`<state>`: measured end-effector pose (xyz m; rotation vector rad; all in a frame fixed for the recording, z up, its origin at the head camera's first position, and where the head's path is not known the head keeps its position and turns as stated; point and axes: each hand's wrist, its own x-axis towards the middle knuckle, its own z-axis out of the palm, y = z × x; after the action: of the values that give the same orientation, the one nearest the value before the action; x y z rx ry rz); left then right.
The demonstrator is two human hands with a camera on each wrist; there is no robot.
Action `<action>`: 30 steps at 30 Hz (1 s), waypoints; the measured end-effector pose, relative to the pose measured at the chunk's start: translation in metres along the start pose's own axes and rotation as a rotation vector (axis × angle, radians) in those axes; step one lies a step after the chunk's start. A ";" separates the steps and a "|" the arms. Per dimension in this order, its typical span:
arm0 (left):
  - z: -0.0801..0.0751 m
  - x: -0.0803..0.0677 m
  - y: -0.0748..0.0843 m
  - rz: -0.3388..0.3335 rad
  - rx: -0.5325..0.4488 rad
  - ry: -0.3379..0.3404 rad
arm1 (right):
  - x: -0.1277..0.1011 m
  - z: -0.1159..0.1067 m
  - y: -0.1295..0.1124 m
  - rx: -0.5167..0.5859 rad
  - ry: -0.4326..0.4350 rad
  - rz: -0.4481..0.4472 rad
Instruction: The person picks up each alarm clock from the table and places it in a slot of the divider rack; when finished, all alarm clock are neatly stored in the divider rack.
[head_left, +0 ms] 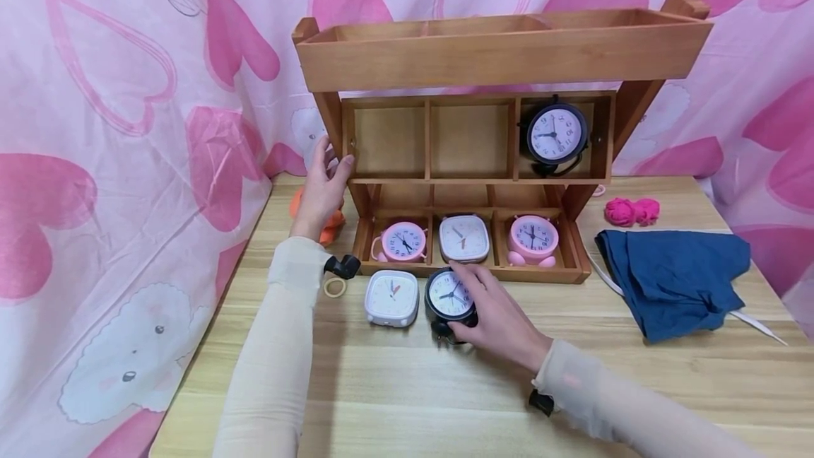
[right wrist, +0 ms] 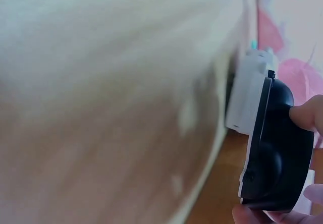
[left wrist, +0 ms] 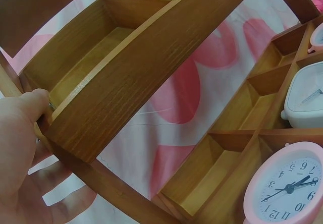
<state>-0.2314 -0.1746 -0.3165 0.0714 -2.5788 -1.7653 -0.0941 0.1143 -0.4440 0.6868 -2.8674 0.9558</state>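
Observation:
My right hand [head_left: 499,316] grips a black round alarm clock [head_left: 450,295], fingertips at its far rim and thumb at its near edge. The dial faces up; the clock's dark back [right wrist: 277,148] shows in the right wrist view. Just left of it a white square clock [head_left: 391,297] lies on the table. My left hand [head_left: 323,189] holds the left side of the wooden shelf [head_left: 502,59], thumb [left wrist: 38,103] over the middle tier's end and fingers round the upright. A second black clock [head_left: 555,134] sits in that tier's right compartment.
In the bottom tier stand a pink clock [head_left: 403,241], a white clock [head_left: 464,237] and another pink clock [head_left: 533,237]. A folded blue cloth [head_left: 674,281] and pink yarn [head_left: 632,211] lie to the right. Left are an orange object [head_left: 332,227] and a ring [head_left: 334,287].

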 end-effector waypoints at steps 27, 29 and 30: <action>-0.001 0.019 -0.028 0.053 -0.006 0.012 | 0.105 -0.141 -0.022 -0.070 0.501 -0.174; -0.001 0.018 -0.029 0.057 -0.006 0.014 | 0.113 -0.143 -0.021 -0.075 0.500 -0.161; -0.001 0.018 -0.029 0.058 -0.006 0.016 | 0.116 -0.144 -0.021 -0.076 0.499 -0.155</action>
<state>-0.2486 -0.1870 -0.3432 0.0102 -2.5371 -1.7462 -0.2041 0.1365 -0.2952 0.5577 -2.3650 0.8473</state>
